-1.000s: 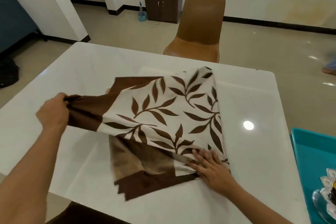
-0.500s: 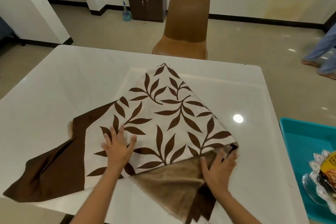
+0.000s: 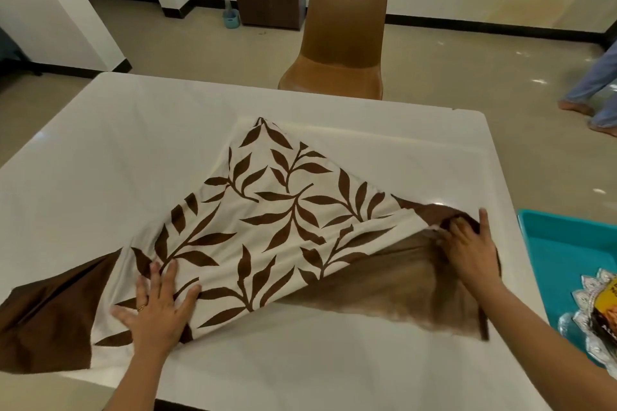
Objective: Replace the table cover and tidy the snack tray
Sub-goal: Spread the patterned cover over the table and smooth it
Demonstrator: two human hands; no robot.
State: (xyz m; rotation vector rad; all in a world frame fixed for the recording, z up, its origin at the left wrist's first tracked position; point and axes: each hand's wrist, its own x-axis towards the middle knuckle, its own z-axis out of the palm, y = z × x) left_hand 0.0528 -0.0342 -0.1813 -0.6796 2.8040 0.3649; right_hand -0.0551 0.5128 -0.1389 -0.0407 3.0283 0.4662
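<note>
A left hand point(image 3: 157, 307) lies flat, fingers point(image 3: 168, 277) spread and released, pressing a cream cloth table cover printed with brown leaves and edged in dark brown point(image 3: 283, 210) onto the glossy white tabletop point(image 3: 100, 143). The cover stretches rightward from those fingers to the right hand point(image 3: 470, 248), whose fingers point(image 3: 455, 230) clench its bunched, turned-over brown corner. Just right of that hand sits a teal plastic tray point(image 3: 561, 243) holding a yellow snack packet point(image 3: 609, 294).
</note>
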